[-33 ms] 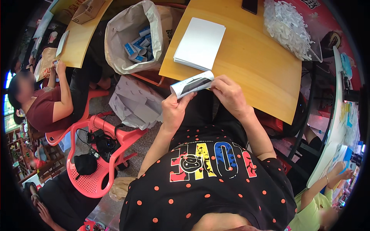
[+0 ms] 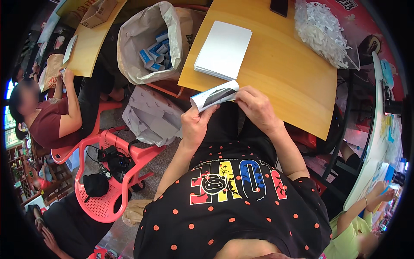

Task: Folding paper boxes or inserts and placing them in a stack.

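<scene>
A printed sheet curled into a tube (image 2: 214, 96), white and blue with a dark picture on it, lies between my hands just off the near edge of the table. My left hand (image 2: 195, 123) wraps round its lower left end, thumb along the underside. At the right end, the bent fingers of my right hand (image 2: 257, 108) pinch the sheet's edge. Just beyond the tube, a stack of white sheets (image 2: 224, 47) rests on the table. To the left stands a whitish sack (image 2: 129, 56) holding several similar blue-and-white rolled tubes (image 2: 156, 55).
The wooden table (image 2: 284, 64) bears a clear bin of white strips (image 2: 325, 34) and a dark phone (image 2: 279, 6). On my left are a crumpled white bag (image 2: 151, 114) and a red plastic chair (image 2: 92, 203) with cables and a black cap. Other people sit at both sides.
</scene>
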Motion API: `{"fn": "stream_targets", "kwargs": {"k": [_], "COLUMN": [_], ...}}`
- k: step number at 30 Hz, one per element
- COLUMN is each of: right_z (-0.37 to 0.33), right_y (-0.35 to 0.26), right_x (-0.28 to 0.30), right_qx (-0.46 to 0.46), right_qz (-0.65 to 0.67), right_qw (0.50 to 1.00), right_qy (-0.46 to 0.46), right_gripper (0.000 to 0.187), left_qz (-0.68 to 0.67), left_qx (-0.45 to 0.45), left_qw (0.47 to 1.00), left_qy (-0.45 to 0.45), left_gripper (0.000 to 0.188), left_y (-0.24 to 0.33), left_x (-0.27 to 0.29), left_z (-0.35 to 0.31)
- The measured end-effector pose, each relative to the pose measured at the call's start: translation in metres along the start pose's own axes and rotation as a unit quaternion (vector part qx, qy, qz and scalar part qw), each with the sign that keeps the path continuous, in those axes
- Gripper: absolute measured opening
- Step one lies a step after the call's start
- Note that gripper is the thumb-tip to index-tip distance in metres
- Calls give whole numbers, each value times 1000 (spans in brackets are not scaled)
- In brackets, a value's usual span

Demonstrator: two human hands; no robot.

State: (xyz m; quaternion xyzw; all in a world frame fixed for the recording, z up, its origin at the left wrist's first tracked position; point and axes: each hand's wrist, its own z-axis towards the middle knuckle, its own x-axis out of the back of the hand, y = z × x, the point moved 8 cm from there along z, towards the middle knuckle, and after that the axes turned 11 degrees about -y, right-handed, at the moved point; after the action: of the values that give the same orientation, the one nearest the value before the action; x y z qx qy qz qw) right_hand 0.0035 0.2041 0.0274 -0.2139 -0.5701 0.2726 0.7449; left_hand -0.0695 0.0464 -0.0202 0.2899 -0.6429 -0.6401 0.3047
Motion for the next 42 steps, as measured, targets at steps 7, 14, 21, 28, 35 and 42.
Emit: {"fn": "stream_targets", "kwargs": {"k": [7, 14, 21, 28, 35, 42], "right_z": [7, 13, 10, 11, 9, 6], "right_y": [-2, -3, 1, 3, 23, 54], "right_x": [-4, -5, -9, -11, -15, -4], "right_qx": [28, 25, 37, 28, -82, -212], "right_qz": [-4, -10, 3, 15, 155, 286], "right_qw": [999, 999, 999, 999, 984, 933], "right_qy": [-35, -19, 3, 28, -36, -51], "right_gripper": [16, 18, 18, 16, 12, 18], "left_qz": [81, 112, 161, 189, 272, 319], "left_qx": [-22, -53, -60, -68, -108, -174], "left_qw": [996, 992, 985, 979, 955, 931], "left_qy": [-7, 15, 26, 41, 45, 27], "left_gripper": [20, 19, 19, 18, 18, 18], "left_y": [22, 29, 29, 30, 45, 58], "left_x": [-3, -1, -1, 0, 1, 0], "left_z": [0, 2, 0, -1, -3, -6]}}
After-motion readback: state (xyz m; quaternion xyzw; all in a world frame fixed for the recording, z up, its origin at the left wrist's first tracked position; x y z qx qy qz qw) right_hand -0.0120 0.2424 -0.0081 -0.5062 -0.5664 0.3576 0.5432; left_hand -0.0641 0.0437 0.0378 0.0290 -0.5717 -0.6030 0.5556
